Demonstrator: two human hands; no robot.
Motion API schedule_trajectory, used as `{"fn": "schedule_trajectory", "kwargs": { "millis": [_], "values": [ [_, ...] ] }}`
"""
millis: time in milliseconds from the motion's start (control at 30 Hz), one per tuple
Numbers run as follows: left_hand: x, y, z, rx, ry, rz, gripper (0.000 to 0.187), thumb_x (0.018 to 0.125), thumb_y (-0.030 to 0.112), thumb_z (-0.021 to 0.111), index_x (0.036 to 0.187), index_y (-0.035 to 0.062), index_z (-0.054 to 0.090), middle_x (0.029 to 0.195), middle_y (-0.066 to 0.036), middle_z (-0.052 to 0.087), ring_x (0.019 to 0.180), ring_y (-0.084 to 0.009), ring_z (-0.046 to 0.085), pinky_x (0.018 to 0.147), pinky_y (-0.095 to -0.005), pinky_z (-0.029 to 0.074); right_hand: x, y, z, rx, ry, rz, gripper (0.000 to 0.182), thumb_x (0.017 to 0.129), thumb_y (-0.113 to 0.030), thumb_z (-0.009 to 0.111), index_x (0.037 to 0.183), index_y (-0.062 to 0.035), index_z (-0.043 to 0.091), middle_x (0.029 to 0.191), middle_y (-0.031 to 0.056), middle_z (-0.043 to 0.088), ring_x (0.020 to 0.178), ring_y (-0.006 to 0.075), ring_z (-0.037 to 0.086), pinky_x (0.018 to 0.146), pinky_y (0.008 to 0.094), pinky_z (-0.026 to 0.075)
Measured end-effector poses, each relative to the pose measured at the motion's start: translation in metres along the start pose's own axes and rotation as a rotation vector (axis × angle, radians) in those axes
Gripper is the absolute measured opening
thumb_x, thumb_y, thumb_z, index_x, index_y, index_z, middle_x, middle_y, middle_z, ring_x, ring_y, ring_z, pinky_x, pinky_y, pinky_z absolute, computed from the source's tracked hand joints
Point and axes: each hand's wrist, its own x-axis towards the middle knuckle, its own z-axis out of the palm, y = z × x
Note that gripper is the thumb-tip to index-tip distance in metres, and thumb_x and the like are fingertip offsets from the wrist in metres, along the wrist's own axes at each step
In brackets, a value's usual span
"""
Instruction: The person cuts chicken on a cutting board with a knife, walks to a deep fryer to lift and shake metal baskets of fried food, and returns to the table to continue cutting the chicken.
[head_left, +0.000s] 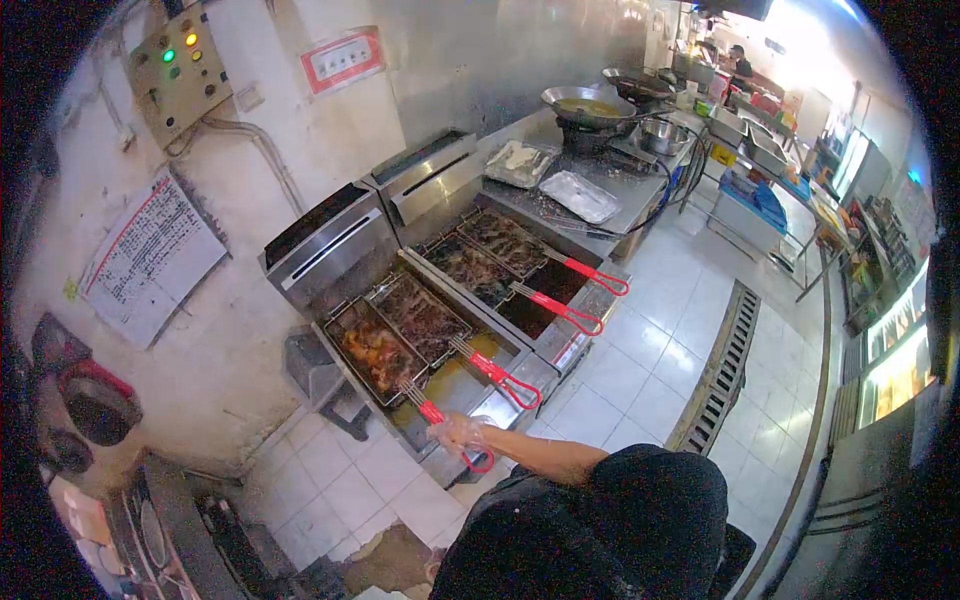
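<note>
My right hand (pixel 458 434), in what looks like a clear plastic glove, is wrapped round the red handle (pixel 430 410) of the nearest fryer basket (pixel 375 350). Orange-brown pieces of food fill that basket, which sits in the near fryer (pixel 400 425). Beside it lies a second basket (pixel 418 318) with darker food, its red handle (pixel 497 373) pointing towards the floor. The far fryer (pixel 580 310) holds two more baskets of dark food. Yellowish oil (pixel 480 350) shows under the near handles. My left hand does not show clearly; only black clothing (pixel 620 520) fills the bottom.
Foil trays (pixel 580 197) lie on the steel counter (pixel 640 185) past the fryers, with a wide wok (pixel 585 106) and a pot (pixel 663 136). A drain grate (pixel 715 370) crosses the tiled floor. A control box (pixel 180 70) hangs on the wall. Far back stands another person (pixel 740 65).
</note>
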Motion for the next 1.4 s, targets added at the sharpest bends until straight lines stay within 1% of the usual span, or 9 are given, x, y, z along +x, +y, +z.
{"fn": "schedule_trajectory", "kwargs": {
  "millis": [67,200,267,367,600,1200,1267,1333,1400],
  "values": [
    [-0.004,-0.003,-0.002,-0.005,-0.009,0.004,0.027,0.077,0.029,0.055,0.091,0.0061,0.053,0.075,-0.009,0.05,0.066,-0.0231,0.049,0.061,-0.0336,0.042,0.008,0.007,-0.004,0.28,-0.055,0.164,0.02,0.081,-0.022,0.054,0.07,-0.0058,0.055,0.048,-0.0007,0.045,0.038,0.0103,0.041,0.035,0.0274,0.032],
    [-0.007,-0.022,-0.023,-0.054,-0.084,0.046,0.027,0.077,0.03,0.055,0.09,0.0063,0.053,0.073,-0.009,0.049,0.064,-0.0232,0.049,0.06,-0.0335,0.042,0.038,0.038,-0.028,-0.432,-0.14,-0.473,0.014,0.077,-0.021,0.055,0.077,-0.0064,0.054,0.061,0.003,0.051,0.05,0.011,0.049,0.042,0.028,0.038],
    [-0.001,-0.033,-0.032,-0.112,-0.117,0.076,0.027,0.078,0.03,0.054,0.09,0.0063,0.054,0.073,-0.009,0.049,0.063,-0.0232,0.048,0.059,-0.0334,0.042,0.007,0.004,-0.024,0.891,-0.471,0.168,0.011,0.077,-0.02,0.053,0.08,-0.0098,0.054,0.06,0.002,0.051,0.05,0.0117,0.049,0.043,0.0273,0.04],
    [-0.006,-0.052,-0.04,-0.18,-0.056,0.068,0.026,0.078,0.03,0.054,0.089,0.0064,0.054,0.071,-0.009,0.049,0.062,-0.0233,0.048,0.058,-0.0333,0.042,-0.012,0.026,-0.008,-0.271,-0.202,-0.365,0.012,0.076,-0.021,0.051,0.084,-0.0112,0.052,0.056,0.0007,0.048,0.047,0.0123,0.048,0.039,0.0275,0.038],
    [-0.089,-0.05,0.016,-0.373,0.189,0.165,0.028,0.082,0.028,0.051,0.089,0.0011,0.053,0.071,-0.012,0.052,0.061,-0.0248,0.049,0.052,-0.0348,0.042,-0.064,-0.018,0.002,0.658,-0.013,0.178,0.007,0.081,-0.011,0.055,0.08,-0.0084,0.049,0.054,-0.0042,0.042,0.04,0.0068,0.04,0.035,0.0226,0.031],
    [-0.056,-0.045,0.013,-0.623,-0.285,0.106,0.018,0.077,0.019,0.054,0.085,0.0033,0.051,0.065,-0.008,0.046,0.055,-0.0202,0.044,0.05,-0.0308,0.038,-0.008,-0.032,-0.011,0.094,0.086,0.096,0.019,0.08,-0.023,0.055,0.075,-0.0059,0.049,0.052,0.0018,0.045,0.041,0.0117,0.045,0.038,0.0256,0.038],
    [-0.066,-0.025,0.036,-0.201,0.193,0.118,0.017,0.078,0.021,0.053,0.084,0.0052,0.051,0.067,-0.008,0.046,0.054,-0.0207,0.042,0.048,-0.0313,0.036,-0.007,-0.018,-0.017,-0.322,0.072,0.064,0.021,0.079,-0.025,0.056,0.075,-0.0051,0.049,0.054,0.0025,0.047,0.043,0.0133,0.047,0.04,0.0266,0.039],
    [-0.041,-0.043,0.005,-0.324,-0.364,0.156,0.024,0.082,0.029,0.05,0.087,0.0059,0.052,0.07,-0.008,0.049,0.052,-0.0209,0.041,0.046,-0.0319,0.035,-0.038,-0.023,-0.03,-0.232,0.097,0.125,0.022,0.079,-0.025,0.056,0.079,-0.0035,0.054,0.061,0.0056,0.053,0.048,0.0149,0.051,0.045,0.0272,0.043],
    [-0.043,-0.03,0.027,-0.38,0.028,-0.146,0.029,0.084,0.035,0.048,0.089,0.0059,0.052,0.073,-0.008,0.05,0.053,-0.0207,0.043,0.045,-0.0324,0.036,-0.065,-0.031,-0.06,-0.727,0.042,-0.338,0.024,0.079,-0.024,0.056,0.089,-0.0021,0.058,0.075,0.0089,0.06,0.06,0.0153,0.057,0.054,0.0265,0.046]
  ]
}}
